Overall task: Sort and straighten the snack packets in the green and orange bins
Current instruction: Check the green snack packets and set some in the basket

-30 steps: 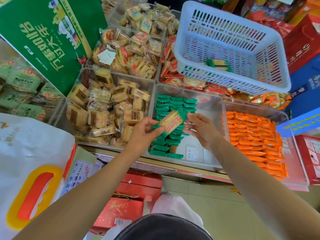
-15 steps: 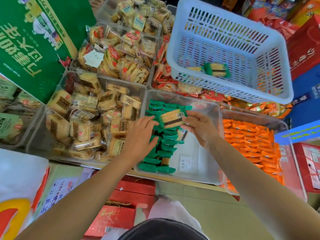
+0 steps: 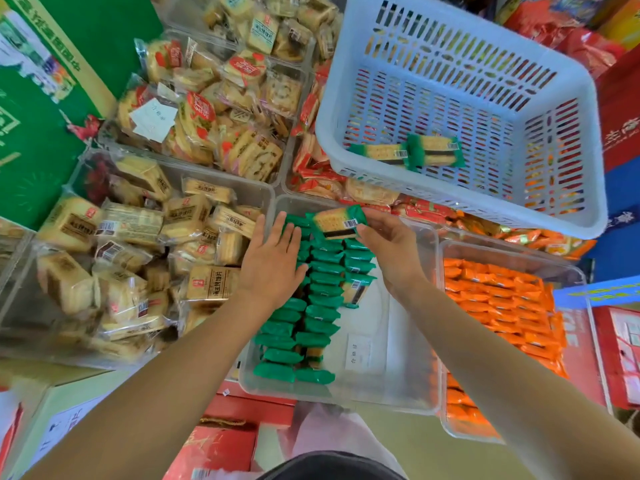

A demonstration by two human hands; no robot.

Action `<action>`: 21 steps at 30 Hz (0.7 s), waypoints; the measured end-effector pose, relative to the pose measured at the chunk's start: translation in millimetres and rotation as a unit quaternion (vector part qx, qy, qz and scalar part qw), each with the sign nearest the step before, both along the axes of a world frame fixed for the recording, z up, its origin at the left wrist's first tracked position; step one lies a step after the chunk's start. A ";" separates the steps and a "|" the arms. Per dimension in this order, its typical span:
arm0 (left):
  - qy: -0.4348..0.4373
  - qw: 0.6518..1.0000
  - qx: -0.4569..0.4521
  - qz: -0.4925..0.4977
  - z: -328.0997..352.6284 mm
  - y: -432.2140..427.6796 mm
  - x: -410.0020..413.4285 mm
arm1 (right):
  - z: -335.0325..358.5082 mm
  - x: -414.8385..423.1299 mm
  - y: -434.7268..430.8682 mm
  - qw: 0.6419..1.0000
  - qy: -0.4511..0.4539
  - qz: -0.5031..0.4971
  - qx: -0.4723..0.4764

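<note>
Head view: clear bin above pale floor; left hand flat on green packets, right hand pinches one packet.

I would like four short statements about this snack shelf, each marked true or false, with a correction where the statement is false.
1. The right hand holds a green packet. True.
2. The left hand grips a packet as well. False: it lies flat, fingers straight, on the green rows.
3. The white basket is empty. False: two loose packets lie in it.
4. The orange packets lie in the bin to the right of the green rows. True.
</note>
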State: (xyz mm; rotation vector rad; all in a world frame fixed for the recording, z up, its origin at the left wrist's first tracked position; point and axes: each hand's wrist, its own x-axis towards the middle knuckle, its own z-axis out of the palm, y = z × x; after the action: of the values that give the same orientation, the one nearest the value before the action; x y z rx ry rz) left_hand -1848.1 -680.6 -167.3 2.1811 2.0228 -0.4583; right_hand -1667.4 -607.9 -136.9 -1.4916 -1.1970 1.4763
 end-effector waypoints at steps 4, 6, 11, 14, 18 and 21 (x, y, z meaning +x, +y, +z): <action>-0.016 1.000 -0.010 0.009 1.4 -2.9 1.3 | 0.3 -9.4 3.2 0.999 -0.002 0.005 0.035; -0.022 1.000 -0.007 0.002 1.9 -11.5 0.8 | -3.3 -15.5 3.4 0.998 -0.012 0.025 0.054; -0.027 0.999 0.007 -0.033 -2.2 -30.0 -6.1 | -26.2 -38.8 3.5 0.982 -0.117 0.113 0.093; -0.034 0.998 0.016 -0.045 -3.2 -33.2 -8.8 | -38.6 -52.3 5.4 0.961 -0.205 0.144 0.117; -0.039 0.998 0.030 -0.048 -4.5 -33.2 -10.0 | -44.7 -63.0 4.9 0.932 -0.266 0.178 0.169; -0.041 0.997 0.032 -0.051 -6.2 -33.5 -13.2 | -49.6 -62.6 2.8 0.908 -0.331 0.180 0.186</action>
State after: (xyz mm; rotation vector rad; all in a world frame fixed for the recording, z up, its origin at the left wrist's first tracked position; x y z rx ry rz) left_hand -1861.3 -714.1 -173.5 2.3093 1.9160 -0.3129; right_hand -1730.0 -605.1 -186.5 -1.5995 -2.1205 0.8655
